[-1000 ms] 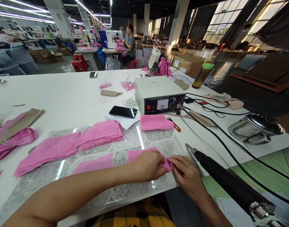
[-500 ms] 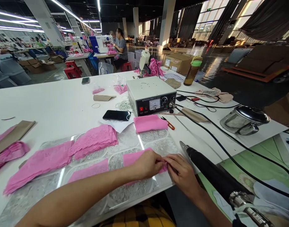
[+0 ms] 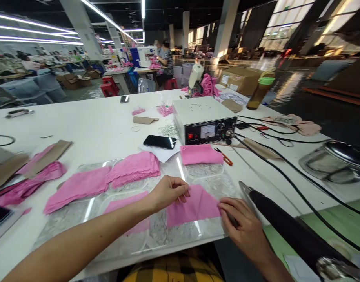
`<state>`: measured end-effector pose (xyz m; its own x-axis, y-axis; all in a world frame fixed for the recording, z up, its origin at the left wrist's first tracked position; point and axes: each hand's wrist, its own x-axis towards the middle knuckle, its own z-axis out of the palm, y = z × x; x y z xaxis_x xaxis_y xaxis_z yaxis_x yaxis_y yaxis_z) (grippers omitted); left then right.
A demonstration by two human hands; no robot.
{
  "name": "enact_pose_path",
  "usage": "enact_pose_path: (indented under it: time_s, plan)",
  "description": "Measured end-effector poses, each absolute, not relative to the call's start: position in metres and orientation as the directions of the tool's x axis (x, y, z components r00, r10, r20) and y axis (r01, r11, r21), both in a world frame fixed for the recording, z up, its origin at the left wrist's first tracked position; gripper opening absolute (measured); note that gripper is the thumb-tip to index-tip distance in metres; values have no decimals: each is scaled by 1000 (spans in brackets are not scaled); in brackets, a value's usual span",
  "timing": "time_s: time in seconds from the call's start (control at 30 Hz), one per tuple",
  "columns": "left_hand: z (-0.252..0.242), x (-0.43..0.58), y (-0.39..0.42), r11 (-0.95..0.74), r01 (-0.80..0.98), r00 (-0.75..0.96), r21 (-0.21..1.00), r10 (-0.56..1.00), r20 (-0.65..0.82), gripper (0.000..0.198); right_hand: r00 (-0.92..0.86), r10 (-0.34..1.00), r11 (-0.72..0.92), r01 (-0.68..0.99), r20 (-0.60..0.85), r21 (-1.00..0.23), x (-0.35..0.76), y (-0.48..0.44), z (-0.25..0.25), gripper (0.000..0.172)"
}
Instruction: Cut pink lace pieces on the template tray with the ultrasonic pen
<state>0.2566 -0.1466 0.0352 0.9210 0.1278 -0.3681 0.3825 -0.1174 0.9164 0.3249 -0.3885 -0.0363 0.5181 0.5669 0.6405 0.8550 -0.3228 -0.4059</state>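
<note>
A pink fabric piece (image 3: 197, 206) lies on a clear plastic sheet (image 3: 165, 231) at the near edge of the white table. My left hand (image 3: 168, 192) pinches its upper left corner, fingers curled. My right hand (image 3: 241, 227) pinches its right corner. Both hands hold the piece spread out flat. Stacks of pink lace pieces (image 3: 133, 169) lie to the left. A folded pink stack (image 3: 200, 154) sits just beyond. A black handheld tool (image 3: 288, 227) with a metal tip lies beside my right hand.
A white control box (image 3: 205, 121) with a meter stands mid-table, with a black phone (image 3: 160, 141) and orange snips (image 3: 224, 156) next to it. Black cables (image 3: 286, 176) run right. A metal pot (image 3: 335, 160), a bottle (image 3: 258, 93) and people at sewing machines (image 3: 165, 58) lie beyond.
The two hands were close together on the folded pink piece; now they have moved apart and the piece is opened out flat between them. The camera view shifted slightly.
</note>
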Motion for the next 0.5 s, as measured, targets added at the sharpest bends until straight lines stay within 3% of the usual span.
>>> enact_pose_path:
  time_s: [0.23,0.5]
  plan:
    - [41,181,-96,104,363,825,926,426,-371,32,362,613,-146,926,702,-349,312,-360,-19,19]
    - [33,114,-76,278,281,736,919,552,-392,41,231,767,-4,935,598,-356,266,-279,-19,5]
